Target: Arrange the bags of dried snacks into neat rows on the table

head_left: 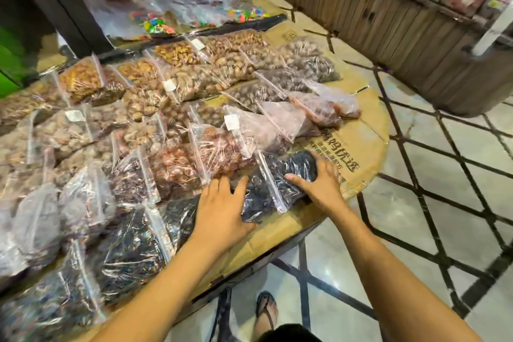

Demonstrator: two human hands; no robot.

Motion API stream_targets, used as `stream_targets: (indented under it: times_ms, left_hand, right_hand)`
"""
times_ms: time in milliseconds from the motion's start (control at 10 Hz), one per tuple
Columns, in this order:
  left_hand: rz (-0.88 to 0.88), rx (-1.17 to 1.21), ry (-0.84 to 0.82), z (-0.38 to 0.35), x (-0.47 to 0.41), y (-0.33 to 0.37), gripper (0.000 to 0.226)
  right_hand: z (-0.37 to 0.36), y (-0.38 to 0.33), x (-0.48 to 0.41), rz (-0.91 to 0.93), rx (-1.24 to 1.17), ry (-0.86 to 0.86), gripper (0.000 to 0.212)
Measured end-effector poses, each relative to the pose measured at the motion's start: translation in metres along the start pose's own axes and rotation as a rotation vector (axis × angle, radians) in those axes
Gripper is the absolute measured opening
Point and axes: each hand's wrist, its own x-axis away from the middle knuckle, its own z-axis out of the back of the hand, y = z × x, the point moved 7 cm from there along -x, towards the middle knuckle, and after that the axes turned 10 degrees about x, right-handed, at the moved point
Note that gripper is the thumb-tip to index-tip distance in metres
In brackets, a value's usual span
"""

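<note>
A clear zip bag of dark dried fruit [277, 183] lies at the near right corner of the cardboard-covered table [363, 130]. My left hand [222, 211] presses flat on its left end, fingers spread. My right hand [319, 180] grips its right end, fingers wrapped over the bag's far side. Several more clear bags lie in slanted rows across the table: dark ones [133, 244] at the near left, reddish-brown ones [191, 158] behind, pale pink ones [280, 119] to the right, tan nut bags [188, 80] farther back.
Bags of bright wrapped candy [166, 22] fill the far end. A wooden display stand [402, 25] with packaged goods stands across the tiled aisle [433, 180]. Below the table edge are its metal legs [304, 272] and my sandalled foot [266, 311].
</note>
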Motion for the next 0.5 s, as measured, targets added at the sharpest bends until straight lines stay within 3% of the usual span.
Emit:
stream_targets:
  times_ms: [300, 400, 500]
  left_hand:
    - [0.013, 0.124, -0.024, -0.002, 0.014, -0.009, 0.117]
    - [-0.007, 0.128, 0.007, 0.005, 0.023, -0.002, 0.114]
    - [-0.086, 0.152, 0.060, 0.010, 0.040, 0.017, 0.099]
  right_hand:
    - [0.003, -0.008, 0.009, 0.025, 0.015, 0.002, 0.118]
    - [0.011, -0.008, 0.024, -0.020, -0.022, 0.038, 0.112]
    - [0.016, -0.001, 0.065, -0.063, 0.039, 0.187, 0.090]
